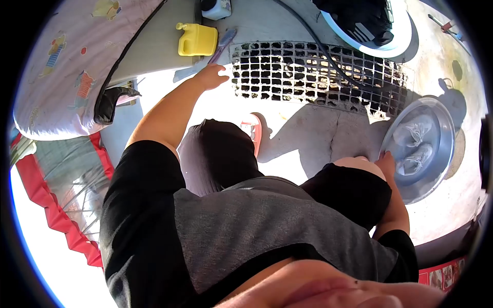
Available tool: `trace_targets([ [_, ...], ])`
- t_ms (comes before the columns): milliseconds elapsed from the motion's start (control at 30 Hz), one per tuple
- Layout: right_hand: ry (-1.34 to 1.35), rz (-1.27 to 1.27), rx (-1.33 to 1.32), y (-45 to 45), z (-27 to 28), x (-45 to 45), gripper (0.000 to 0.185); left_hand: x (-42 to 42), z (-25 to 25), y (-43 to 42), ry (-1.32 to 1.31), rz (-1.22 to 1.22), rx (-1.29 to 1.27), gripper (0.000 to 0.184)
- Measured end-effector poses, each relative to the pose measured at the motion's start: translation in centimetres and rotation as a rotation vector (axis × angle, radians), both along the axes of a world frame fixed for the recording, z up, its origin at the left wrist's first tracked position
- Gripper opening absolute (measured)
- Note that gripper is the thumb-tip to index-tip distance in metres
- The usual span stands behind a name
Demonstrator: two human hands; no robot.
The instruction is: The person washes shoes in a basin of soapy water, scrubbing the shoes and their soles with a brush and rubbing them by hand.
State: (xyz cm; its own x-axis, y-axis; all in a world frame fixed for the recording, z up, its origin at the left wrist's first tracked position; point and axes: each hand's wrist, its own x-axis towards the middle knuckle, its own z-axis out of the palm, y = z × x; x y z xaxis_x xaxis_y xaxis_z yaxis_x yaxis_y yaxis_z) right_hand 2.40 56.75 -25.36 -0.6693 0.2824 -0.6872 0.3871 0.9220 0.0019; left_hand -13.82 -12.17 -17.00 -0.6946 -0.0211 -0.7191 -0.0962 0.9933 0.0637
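Observation:
My left hand (209,77) reaches out over the pavement, thumb and forefinger apart. Just beyond it lies a scrub brush (224,44) with a purplish handle, its near end meeting or passing behind my fingers; I cannot tell if they touch. On the other side, my right hand (386,165) grips the near rim of a clear plastic basin (414,191). Inside the basin, a pair of white shoes (415,143) sits in what looks like water.
Beside the brush stand a yellow jug (198,40) and a white bottle (217,10). A drain grate (287,72) crosses the ground, with a dark hose (318,43) over it. A tub (398,38) holds dark clothes. Patterned fabric (67,66) hangs at left.

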Motion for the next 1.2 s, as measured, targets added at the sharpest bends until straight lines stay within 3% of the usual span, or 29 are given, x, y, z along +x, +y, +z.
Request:
trace_targets([
  [100,-0.143,0.070,-0.113,0.1,0.2,1.3,0.034,-1.8,-2.0,-1.8,-0.024,0.086,0.032,0.053],
  [200,-0.275,-0.128,-0.564,3.7,-1.6,3.4,0.045,-3.2,-5.2,-3.1,-0.047,0.029,0.010,0.056],
  [267,-0.337,-0.292,-0.541,3.1,0.2,2.7,0.051,-4.1,-7.4,-3.5,-0.045,-0.018,-0.020,0.061],
  [333,-0.387,-0.351,-0.501,-3.2,8.9,-2.5,0.048,-5.0,-10.1,-4.2,-0.080,0.082,-0.019,0.067],
  [400,-0.285,-0.374,-0.414,-2.0,9.8,-1.9,0.043,-6.4,-12.7,-4.5,-0.101,0.096,-0.068,0.084],
  [467,-0.201,-0.324,-0.367,0.0,11.2,-0.8,0.041,-7.1,-15.2,-5.2,-0.080,0.208,-0.039,0.089],
  [533,-0.156,-0.489,-0.324,0.5,13.6,0.7,0.042,-7.8,-17.9,-6.0,-0.096,0.301,-0.017,0.093],
  [633,-0.073,-0.724,-0.299,-2.6,18.1,1.7,0.042,-9.0,-23.6,-8.6,-0.179,0.146,-0.128,0.073],
  [800,-0.203,-0.676,-0.304,-6.3,19.2,7.5,0.040,-9.7,-26.3,-11.2,-0.295,-0.110,-0.051,0.053],
  [900,-0.432,-0.400,-0.350,-9.1,17.7,6.9,0.042,-9.1,-25.2,-10.2,-0.176,-0.033,-0.194,0.042],
  [1000,-0.336,-0.325,-0.383,-8.9,12.6,7.1,0.042,-7.9,-20.5,-7.8,-0.245,-0.450,-0.271,0.037],
  [1033,-0.304,-0.265,-0.368,-9.5,11.9,5.9,0.042,-5.8,-23.0,-9.1,-0.182,-0.389,-0.200,0.036],
  [1133,-0.187,-0.273,-0.292,-9.2,10.4,4.1,0.042,-1.7,-23.3,-8.3,-0.112,0.615,0.155,0.049],
  [1167,-0.098,-0.303,-0.324,-8.4,9.4,3.6,0.042,-1.0,-22.1,-7.8,-0.043,0.588,0.222,0.064],
  [1200,-0.076,-0.314,-0.307,-7.7,8.5,3.2,0.044,-0.7,-19.8,-6.2,-0.060,0.629,0.313,0.066],
])
